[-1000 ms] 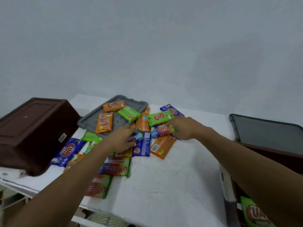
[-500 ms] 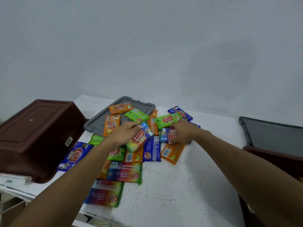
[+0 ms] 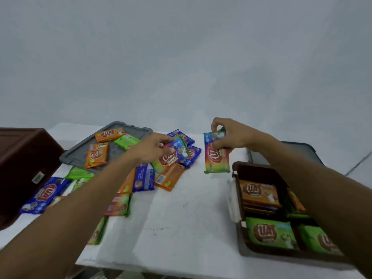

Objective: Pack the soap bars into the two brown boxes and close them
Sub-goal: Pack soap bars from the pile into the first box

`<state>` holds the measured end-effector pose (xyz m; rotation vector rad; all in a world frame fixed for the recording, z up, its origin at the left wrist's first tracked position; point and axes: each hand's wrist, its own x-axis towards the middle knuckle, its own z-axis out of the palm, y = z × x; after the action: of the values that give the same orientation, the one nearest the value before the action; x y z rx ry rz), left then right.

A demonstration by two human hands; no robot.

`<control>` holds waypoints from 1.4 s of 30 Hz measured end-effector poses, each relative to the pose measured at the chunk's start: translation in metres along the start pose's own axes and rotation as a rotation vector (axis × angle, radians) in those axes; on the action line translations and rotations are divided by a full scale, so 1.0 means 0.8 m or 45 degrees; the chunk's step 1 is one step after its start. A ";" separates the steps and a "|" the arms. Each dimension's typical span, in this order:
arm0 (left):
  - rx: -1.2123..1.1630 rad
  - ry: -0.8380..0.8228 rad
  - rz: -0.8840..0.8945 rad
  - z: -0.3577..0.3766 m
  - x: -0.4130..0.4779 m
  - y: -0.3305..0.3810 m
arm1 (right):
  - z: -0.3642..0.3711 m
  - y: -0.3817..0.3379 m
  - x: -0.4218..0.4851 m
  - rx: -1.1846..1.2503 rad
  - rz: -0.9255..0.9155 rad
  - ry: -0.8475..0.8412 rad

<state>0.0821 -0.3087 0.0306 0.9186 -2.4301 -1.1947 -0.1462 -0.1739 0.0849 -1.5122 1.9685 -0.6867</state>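
Item one: our right hand (image 3: 231, 135), centre right, pinches a rainbow soap bar (image 3: 216, 158) by its top edge. The bar hangs below the fingers, just left of the open brown box (image 3: 259, 171), lower right, which holds orange and green bars.
Item two: our left hand (image 3: 153, 149), centre, grips a second rainbow bar (image 3: 171, 158) above the loose pile (image 3: 144, 178).
Item three: the other brown box (image 3: 20, 158), left edge.

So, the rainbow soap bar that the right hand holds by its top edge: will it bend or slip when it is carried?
Probably stiff: the rainbow soap bar hangs straight below the right hand, pinched only at its top. Its wrapper looks like smooth plastic, so such a pinch may slip. Flat and rectangular, it should not roll.
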 end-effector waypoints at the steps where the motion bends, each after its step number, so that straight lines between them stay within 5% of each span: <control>1: -0.001 -0.005 0.041 0.015 0.005 0.021 | -0.016 0.012 -0.025 0.048 0.035 0.077; 9: 0.065 -0.190 0.354 0.118 0.017 0.159 | -0.087 0.122 -0.185 0.356 0.226 0.390; 13: 0.193 -0.319 0.416 0.179 0.014 0.190 | -0.098 0.182 -0.232 0.186 0.323 0.499; 22: 0.788 -0.342 0.544 0.250 0.021 0.199 | -0.072 0.231 -0.252 -0.962 0.158 0.485; 25: 1.059 -0.134 0.621 0.263 0.010 0.189 | -0.063 0.252 -0.251 -0.931 0.009 0.497; 29: 1.038 0.049 0.731 0.268 0.004 0.172 | -0.067 0.258 -0.253 -0.750 -0.014 0.495; 36: 1.030 -0.183 0.655 0.266 0.007 0.168 | -0.059 0.247 -0.252 -0.830 -0.037 0.257; 42: 1.205 -0.152 0.622 0.274 0.008 0.171 | -0.056 0.254 -0.246 -0.942 0.018 0.276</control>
<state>-0.0893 -0.1176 0.0026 0.3627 -3.0662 0.1186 -0.2753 0.0675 0.0006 -1.8811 2.5655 -0.0962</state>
